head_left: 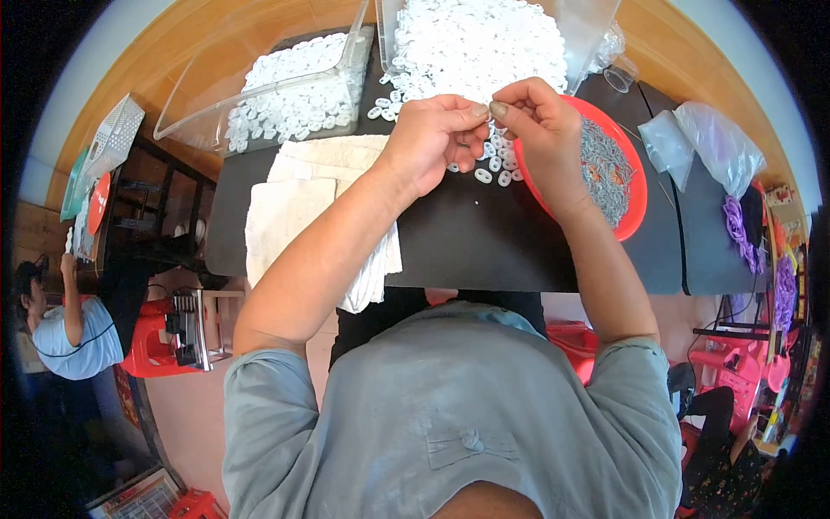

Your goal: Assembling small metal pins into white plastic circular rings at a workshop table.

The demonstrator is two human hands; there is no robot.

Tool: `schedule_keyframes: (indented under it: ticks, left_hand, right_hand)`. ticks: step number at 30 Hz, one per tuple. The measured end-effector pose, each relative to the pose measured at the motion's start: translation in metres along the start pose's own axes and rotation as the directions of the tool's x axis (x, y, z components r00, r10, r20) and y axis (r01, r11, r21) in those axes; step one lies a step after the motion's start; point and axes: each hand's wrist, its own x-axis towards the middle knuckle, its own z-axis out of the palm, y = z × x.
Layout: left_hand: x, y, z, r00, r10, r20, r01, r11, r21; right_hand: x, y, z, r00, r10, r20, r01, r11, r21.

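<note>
My left hand point(443, 138) and my right hand point(546, 130) meet fingertip to fingertip above the table, each closed in a pinch. Whatever lies between the fingertips is too small and too covered to make out. Beneath and beyond them lie loose white oval pieces with two holes point(494, 164). A large heap of the same white pieces point(480, 48) fills a clear tub behind my hands. Under my right wrist stands a red bowl point(638, 203), holding many small thin grey pieces point(608, 169).
Folded cream cloths point(290, 212) lie by my left forearm on the black table point(484, 246). A clear bin point(207, 121) with more white pieces stands far left. Clear plastic bags point(718, 143) lie at right. Another person point(82, 333) sits far left, near a red stool point(156, 342).
</note>
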Motion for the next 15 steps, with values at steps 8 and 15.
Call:
schedule_keyframes:
  ticks: [8, 15]
  left_hand:
    - [0.001, 0.0006, -0.0023, 0.999, 0.034, 0.033, -0.036, 0.997, 0.061]
    - [0.0003, 0.0028, -0.0017, 0.997, 0.078, -0.026, -0.076, 0.996, 0.056]
  right_hand:
    - [0.0017, -0.0004, -0.0046, 0.992, 0.124, 0.032, -0.127, 0.986, 0.104]
    - [0.0026, 0.0008, -0.0098, 0.989, 0.121, 0.088, -0.122, 0.993, 0.006]
